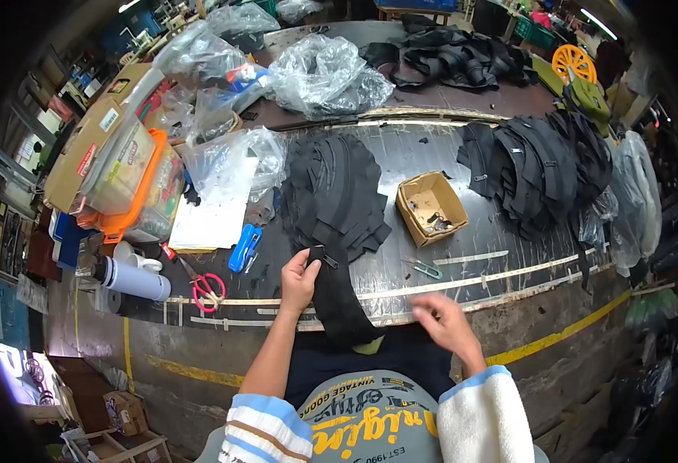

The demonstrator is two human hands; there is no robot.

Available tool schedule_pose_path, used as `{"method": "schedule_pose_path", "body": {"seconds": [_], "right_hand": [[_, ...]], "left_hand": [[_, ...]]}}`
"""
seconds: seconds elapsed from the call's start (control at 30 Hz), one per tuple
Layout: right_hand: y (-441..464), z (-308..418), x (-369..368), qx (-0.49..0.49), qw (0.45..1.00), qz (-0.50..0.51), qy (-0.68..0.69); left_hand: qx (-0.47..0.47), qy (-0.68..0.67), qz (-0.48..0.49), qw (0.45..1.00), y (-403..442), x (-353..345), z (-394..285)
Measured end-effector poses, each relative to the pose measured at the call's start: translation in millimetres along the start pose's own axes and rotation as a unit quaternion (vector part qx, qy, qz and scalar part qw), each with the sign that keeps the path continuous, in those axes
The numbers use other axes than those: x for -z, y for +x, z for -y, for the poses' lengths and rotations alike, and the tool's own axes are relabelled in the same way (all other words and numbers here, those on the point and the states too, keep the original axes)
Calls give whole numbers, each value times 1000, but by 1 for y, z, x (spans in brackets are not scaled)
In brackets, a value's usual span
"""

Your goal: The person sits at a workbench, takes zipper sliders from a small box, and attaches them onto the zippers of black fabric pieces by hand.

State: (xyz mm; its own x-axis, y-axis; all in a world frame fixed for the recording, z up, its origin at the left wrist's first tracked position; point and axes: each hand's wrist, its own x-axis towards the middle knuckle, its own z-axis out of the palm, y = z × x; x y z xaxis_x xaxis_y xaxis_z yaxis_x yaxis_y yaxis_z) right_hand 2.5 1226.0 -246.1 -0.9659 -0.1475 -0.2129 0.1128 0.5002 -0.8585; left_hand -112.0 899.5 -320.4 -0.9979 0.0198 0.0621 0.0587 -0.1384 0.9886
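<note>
A pale lavender-blue cylindrical bottle (136, 279) lies on its side at the left of the dark, worn worktable (370, 287). Next come red-handled metal scissors (197, 281), white paper sheets (214, 208) and a bright blue stapler (244, 248). The person's left hand (299, 279) pinches, between thumb and fingers, the upper end of a wide black fabric strip with a zip slider (337, 305); the strip hangs down over the table's near edge, just in front of a fanned heap of black strips (331, 185). Farther right stands an open brown cardboard box (410, 225) with small metal pieces inside, and green-handled snips (424, 268) lie near it. The right hand (443, 320) hovers nearer the person, fingers loosely curled and blurred; I cannot tell whether it grips anything. Rightmost sits a second black heap with zip sliders (535, 170)
</note>
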Motion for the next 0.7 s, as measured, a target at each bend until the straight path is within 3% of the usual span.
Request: {"method": "schedule_pose_path", "body": {"seconds": [0.07,0.1,0.17,0.37,0.5,0.6,0.7], "right_hand": [[16,-13,-8,179,938,-194,-226],[19,-18,-8,188,935,-200,-226],[20,-29,0,180,891,-250,-334],[13,-75,30,111,882,-310,-338],[10,-78,25,124,810,-458,-345],[6,-44,-2,127,851,-426,-279],[17,-16,-30,184,913,-341,-128]], "left_hand": [[-16,8,0,1000,-1,-1,-3],[-25,13,-4,1000,-1,-1,-4],[-45,18,-13,999,5,-3,-5],[-62,18,-15,998,12,1,8],[-61,-9,-7,998,11,1,8],[-68,8,-12,998,13,8,23],[-77,20,-34,996,8,13,26]]}}
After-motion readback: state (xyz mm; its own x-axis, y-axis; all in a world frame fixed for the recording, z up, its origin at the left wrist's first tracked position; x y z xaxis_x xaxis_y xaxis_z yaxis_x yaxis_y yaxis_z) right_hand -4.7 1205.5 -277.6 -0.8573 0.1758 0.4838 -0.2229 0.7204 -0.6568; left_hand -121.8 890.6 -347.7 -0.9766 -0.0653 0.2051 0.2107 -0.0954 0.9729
